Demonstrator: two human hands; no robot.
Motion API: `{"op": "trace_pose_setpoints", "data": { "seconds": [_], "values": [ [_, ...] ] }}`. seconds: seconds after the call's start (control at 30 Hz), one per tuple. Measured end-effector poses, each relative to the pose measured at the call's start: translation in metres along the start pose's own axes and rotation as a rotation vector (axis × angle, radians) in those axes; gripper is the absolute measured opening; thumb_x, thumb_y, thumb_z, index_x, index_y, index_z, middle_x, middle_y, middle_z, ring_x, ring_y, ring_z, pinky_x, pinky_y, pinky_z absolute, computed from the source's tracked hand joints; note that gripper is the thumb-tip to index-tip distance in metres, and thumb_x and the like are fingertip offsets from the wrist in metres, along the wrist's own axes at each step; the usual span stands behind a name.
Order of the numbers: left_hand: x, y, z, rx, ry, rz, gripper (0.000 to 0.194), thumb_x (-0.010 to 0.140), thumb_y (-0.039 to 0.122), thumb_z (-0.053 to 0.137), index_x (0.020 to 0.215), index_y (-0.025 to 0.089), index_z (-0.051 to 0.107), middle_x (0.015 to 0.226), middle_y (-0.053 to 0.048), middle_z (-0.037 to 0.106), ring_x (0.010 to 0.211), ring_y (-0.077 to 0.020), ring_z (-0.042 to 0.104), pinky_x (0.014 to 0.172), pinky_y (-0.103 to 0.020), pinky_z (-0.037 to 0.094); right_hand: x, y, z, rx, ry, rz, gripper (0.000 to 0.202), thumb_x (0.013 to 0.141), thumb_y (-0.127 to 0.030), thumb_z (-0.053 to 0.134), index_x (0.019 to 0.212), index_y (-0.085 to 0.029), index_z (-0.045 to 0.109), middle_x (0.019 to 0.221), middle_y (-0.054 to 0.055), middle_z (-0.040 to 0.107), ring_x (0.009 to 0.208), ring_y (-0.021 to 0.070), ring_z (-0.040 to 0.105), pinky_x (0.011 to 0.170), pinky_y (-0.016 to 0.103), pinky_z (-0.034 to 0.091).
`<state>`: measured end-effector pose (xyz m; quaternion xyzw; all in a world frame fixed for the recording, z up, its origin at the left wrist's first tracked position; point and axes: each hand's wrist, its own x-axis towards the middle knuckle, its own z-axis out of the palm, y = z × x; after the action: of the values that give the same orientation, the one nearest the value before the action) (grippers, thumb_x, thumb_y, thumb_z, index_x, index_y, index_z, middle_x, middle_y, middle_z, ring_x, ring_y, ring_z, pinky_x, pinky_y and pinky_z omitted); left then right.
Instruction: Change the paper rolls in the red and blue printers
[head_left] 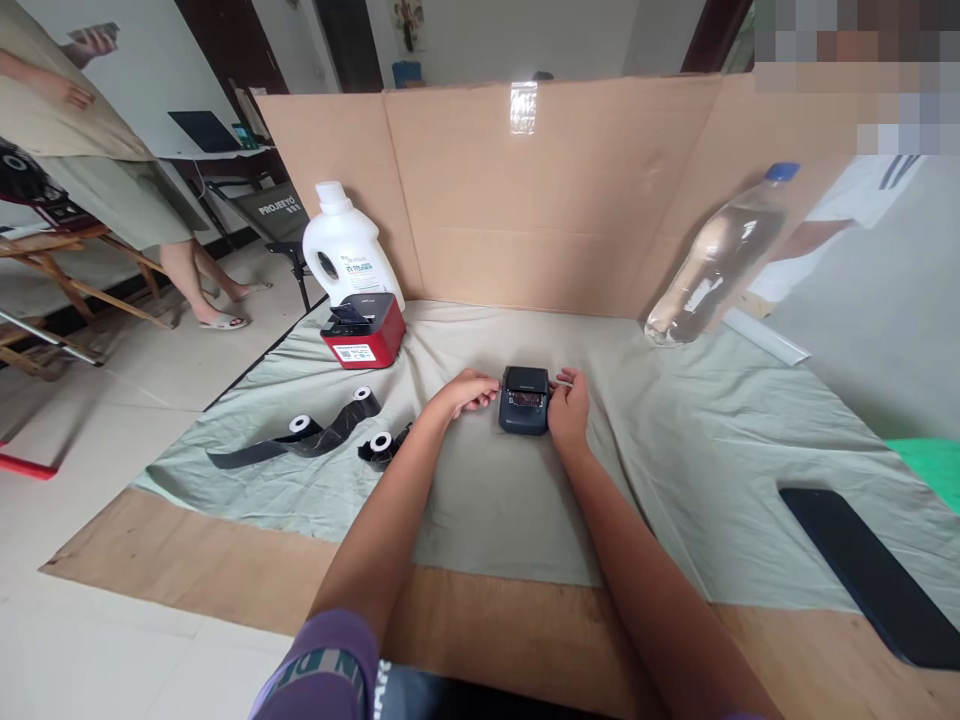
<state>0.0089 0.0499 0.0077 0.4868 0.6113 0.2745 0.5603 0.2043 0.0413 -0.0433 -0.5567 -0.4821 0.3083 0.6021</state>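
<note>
A small dark portable label printer point(524, 412) stands on the cloth in front of me, with a window in its top. My left hand point(472, 391) is at its left side, fingers curled and the fingertips against the edge. On the opposite side, my right hand point(570, 405) grips the printer's edge with bent fingers. Part of that grip is hidden. To the left lie black paper rolls with white cores: one roll point(365, 398) with a strip trailing off it, another roll point(301, 427) beside it, and a third roll point(381, 446) close to my left forearm.
A red and black boxy device point(373, 345) stands before a white detergent jug point(351, 245). A clear bottle point(712, 270) leans at the right against a cardboard screen point(540, 200). A black phone point(862, 570) lies near the right front. Another person point(97, 130) stands at the left.
</note>
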Motion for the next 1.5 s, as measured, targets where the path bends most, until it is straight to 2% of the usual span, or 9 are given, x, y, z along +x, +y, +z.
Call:
{"op": "trace_pose_setpoints", "data": {
  "seconds": [0.1, 0.3, 0.57, 0.77, 1.0, 1.1, 1.2, 1.33, 1.5],
  "values": [
    [-0.007, 0.004, -0.001, -0.038, -0.036, 0.041, 0.019, 0.072, 0.029, 0.069, 0.087, 0.017, 0.064, 0.072, 0.002, 0.059, 0.051, -0.0052, 0.044, 0.041, -0.017, 0.018, 0.001, 0.0, 0.0, -0.011, 0.016, 0.003, 0.032, 0.083, -0.019, 0.043, 0.114, -0.02, 0.05, 0.115, 0.012, 0.062, 0.094, 0.0218, 0.071, 0.09, 0.042, 0.054],
    [-0.018, 0.01, -0.003, -0.063, -0.03, 0.141, 0.066, 0.071, 0.03, 0.075, 0.135, 0.027, 0.061, 0.066, 0.007, 0.051, 0.048, -0.006, 0.036, 0.043, -0.02, 0.015, 0.001, 0.001, 0.001, -0.022, 0.015, -0.019, 0.031, 0.084, -0.019, 0.041, 0.113, -0.019, 0.051, 0.113, 0.013, 0.062, 0.094, 0.0224, 0.071, 0.09, 0.042, 0.054],
    [0.006, 0.018, 0.018, -0.359, 0.351, 0.347, 0.029, 0.071, 0.03, 0.082, 0.088, 0.017, 0.062, 0.072, -0.001, 0.07, 0.057, -0.0083, 0.052, 0.055, -0.02, 0.037, 0.0, 0.0, 0.001, -0.008, 0.006, -0.009, 0.031, 0.086, -0.02, 0.04, 0.115, -0.019, 0.051, 0.115, 0.013, 0.06, 0.095, 0.0227, 0.07, 0.088, 0.042, 0.055],
    [0.018, 0.016, 0.024, -0.382, 0.371, 0.423, 0.023, 0.075, 0.019, 0.076, 0.084, 0.019, 0.055, 0.095, -0.007, 0.076, 0.082, -0.0131, 0.067, 0.073, -0.023, 0.049, 0.001, 0.003, 0.002, -0.002, 0.007, -0.008, 0.029, 0.085, -0.021, 0.043, 0.113, -0.02, 0.051, 0.113, 0.012, 0.061, 0.095, 0.023, 0.069, 0.09, 0.044, 0.054],
    [0.021, 0.005, 0.022, -0.283, 0.427, 0.441, 0.019, 0.073, 0.016, 0.075, 0.088, 0.017, 0.065, 0.105, -0.006, 0.072, 0.073, -0.0112, 0.061, 0.071, -0.024, 0.048, 0.002, 0.002, 0.002, -0.032, 0.006, -0.006, 0.03, 0.084, -0.022, 0.043, 0.113, -0.019, 0.052, 0.112, 0.013, 0.062, 0.092, 0.0229, 0.069, 0.089, 0.043, 0.054],
    [0.014, 0.011, 0.024, -0.056, 0.434, 0.574, 0.014, 0.077, 0.019, 0.073, 0.09, 0.018, 0.069, 0.092, -0.001, 0.07, 0.067, -0.01, 0.056, 0.068, -0.023, 0.045, 0.003, 0.005, 0.002, -0.024, 0.0, -0.012, 0.031, 0.084, -0.023, 0.043, 0.113, -0.019, 0.052, 0.113, 0.013, 0.062, 0.092, 0.0231, 0.069, 0.09, 0.044, 0.053],
    [0.006, 0.03, 0.027, 0.372, 0.256, 0.672, 0.013, 0.079, 0.021, 0.071, 0.092, 0.022, 0.076, 0.074, 0.001, 0.065, 0.065, -0.0137, 0.057, 0.067, -0.025, 0.044, 0.005, 0.009, 0.003, -0.024, 0.002, -0.033, 0.03, 0.083, -0.025, 0.045, 0.112, -0.02, 0.051, 0.114, 0.012, 0.061, 0.092, 0.0226, 0.067, 0.09, 0.045, 0.053],
    [0.009, 0.067, 0.035, 0.815, -0.006, 0.483, 0.015, 0.061, 0.015, 0.084, 0.07, 0.023, 0.077, 0.066, -0.002, 0.066, 0.071, -0.0218, 0.064, 0.069, -0.029, 0.047, 0.006, 0.012, 0.002, -0.036, 0.003, -0.051, 0.031, 0.082, -0.026, 0.047, 0.113, -0.02, 0.052, 0.113, 0.012, 0.061, 0.093, 0.0228, 0.065, 0.09, 0.045, 0.054],
    [0.016, 0.088, 0.048, 0.913, 0.029, 0.433, 0.032, 0.044, -0.002, 0.085, 0.052, 0.021, 0.064, 0.062, -0.005, 0.063, 0.087, -0.03, 0.068, 0.081, -0.034, 0.05, 0.007, 0.012, 0.002, -0.043, 0.005, -0.072, 0.03, 0.083, -0.026, 0.048, 0.111, -0.02, 0.054, 0.112, 0.012, 0.062, 0.092, 0.0227, 0.064, 0.09, 0.045, 0.053]
  ]
}}
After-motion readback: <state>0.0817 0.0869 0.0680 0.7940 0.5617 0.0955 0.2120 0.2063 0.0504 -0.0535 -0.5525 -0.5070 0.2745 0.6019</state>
